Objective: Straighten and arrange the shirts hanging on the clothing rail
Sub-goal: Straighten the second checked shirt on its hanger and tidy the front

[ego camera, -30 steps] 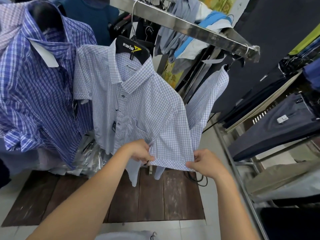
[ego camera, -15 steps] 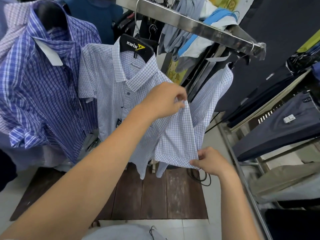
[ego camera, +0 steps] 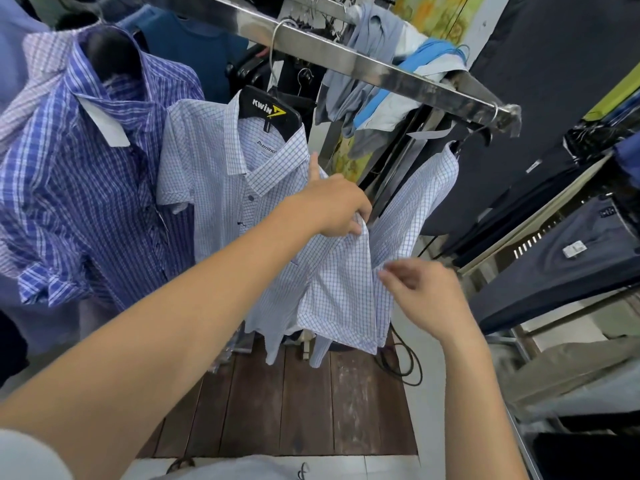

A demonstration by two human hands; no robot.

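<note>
Head view, described from foreground to background. Two bare forearms enter from the lower edge. The left forearm crosses the lower front of the pale checked shirt (ego camera: 235, 202) and hides part of it. At centre frame the left hand (ego camera: 329, 206) grips this shirt at the seam of shoulder and sleeve, fingers curled into the cloth and thumb raised beside the collar. The right hand (ego camera: 427, 294), lower and further right, brings loosely bent fingertips (ego camera: 382, 273) to the edge of the same short sleeve. Whether they pinch or only touch the fabric cannot be told. Beneath the shirt lies a dark plank platform (ego camera: 294, 410) on a pale floor, with a black cable (ego camera: 407, 370) looped at its right side. The shirt hangs on a black hanger (ego camera: 266, 110) lettered KWIN. Its wire hook passes over the steel rail (ego camera: 433, 91), which runs from top centre to upper right. At left a blue plaid shirt (ego camera: 86, 202) hangs partly behind the pale shirt's other sleeve. At right a second checked shirt (ego camera: 426, 188) hangs near the rail's end, just beside the held sleeve. At the right edge of the frame a metal rack (ego camera: 512, 336) carries folded garments. The uppermost is a dark folded garment (ego camera: 554, 278) bearing a small white label. Behind the rail, grey and blue clothes (ego camera: 374, 84) are draped in a bunch.
</note>
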